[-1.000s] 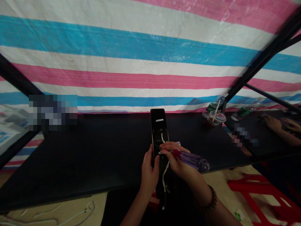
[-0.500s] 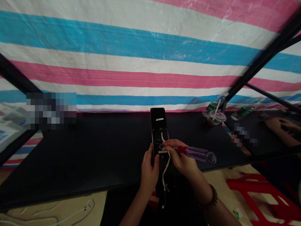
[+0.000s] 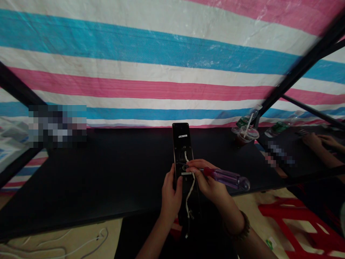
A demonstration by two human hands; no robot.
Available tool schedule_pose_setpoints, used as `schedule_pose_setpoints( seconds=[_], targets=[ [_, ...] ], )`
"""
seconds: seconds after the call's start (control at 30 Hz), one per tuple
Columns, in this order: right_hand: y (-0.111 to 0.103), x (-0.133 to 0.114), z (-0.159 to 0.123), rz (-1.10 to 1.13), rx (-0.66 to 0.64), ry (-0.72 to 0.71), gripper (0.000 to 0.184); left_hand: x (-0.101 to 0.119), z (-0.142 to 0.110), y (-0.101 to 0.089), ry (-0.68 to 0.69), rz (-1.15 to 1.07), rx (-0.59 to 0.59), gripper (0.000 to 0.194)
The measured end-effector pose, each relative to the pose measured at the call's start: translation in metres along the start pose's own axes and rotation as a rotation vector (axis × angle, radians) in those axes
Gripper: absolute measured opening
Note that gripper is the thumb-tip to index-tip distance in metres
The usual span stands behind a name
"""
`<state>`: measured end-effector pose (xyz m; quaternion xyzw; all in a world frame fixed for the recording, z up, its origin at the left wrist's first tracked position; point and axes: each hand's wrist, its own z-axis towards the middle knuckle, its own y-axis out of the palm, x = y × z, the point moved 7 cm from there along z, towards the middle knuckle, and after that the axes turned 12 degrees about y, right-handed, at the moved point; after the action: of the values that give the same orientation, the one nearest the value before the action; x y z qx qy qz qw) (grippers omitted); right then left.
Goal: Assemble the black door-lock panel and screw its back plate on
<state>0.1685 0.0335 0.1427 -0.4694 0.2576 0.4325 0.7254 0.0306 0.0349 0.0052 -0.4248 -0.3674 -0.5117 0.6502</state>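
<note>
A long black panel (image 3: 180,144) with small labels and screw holes stands tilted at the table's front edge. My left hand (image 3: 171,192) grips its left side, fingers along the edge and thumb on the face. In my right hand (image 3: 207,180) is a screwdriver (image 3: 226,178) with a clear purple and red handle, held near its shaft. The shaft lies across the panel's face, its tip pointing left; whether it touches a screw I cannot tell. A white cable (image 3: 190,196) comes out of the panel and hangs down past my right fingers.
The black table (image 3: 107,172) spreads to both sides. At the back right stand a plastic cup (image 3: 246,135) with a straw and a bottle (image 3: 242,120). Another person's hands (image 3: 314,140) rest farther right. Below are a red stool (image 3: 293,219) and white cables (image 3: 88,244).
The screwdriver's handle end has shifted very slightly right and down. Both hands keep their grip, and the panel stays where it was.
</note>
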Motion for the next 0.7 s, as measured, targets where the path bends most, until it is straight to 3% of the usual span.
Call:
schedule_pose_setpoints(
  seconds=[0.17, 0.27, 0.37, 0.5, 0.7],
  targets=[
    [-0.001, 0.004, -0.002, 0.000, -0.013, 0.019, 0.017, -0.001, 0.000, -0.001, -0.012, 0.015, 0.009, 0.051],
    [-0.003, 0.007, -0.003, 0.021, -0.015, 0.054, 0.018, 0.002, 0.006, -0.014, -0.016, 0.048, 0.108, 0.052],
    [-0.008, 0.009, -0.006, 0.122, 0.013, 0.081, 0.020, 0.010, 0.020, -0.028, 0.028, 0.084, 0.155, 0.042],
    [-0.016, 0.006, -0.008, 0.253, 0.078, 0.116, 0.023, 0.023, 0.036, -0.033, 0.107, -0.005, 0.068, 0.028],
    [-0.021, -0.002, -0.011, 0.305, 0.116, 0.120, 0.026, 0.029, 0.039, -0.032, 0.148, -0.042, 0.007, 0.019]
  ],
)
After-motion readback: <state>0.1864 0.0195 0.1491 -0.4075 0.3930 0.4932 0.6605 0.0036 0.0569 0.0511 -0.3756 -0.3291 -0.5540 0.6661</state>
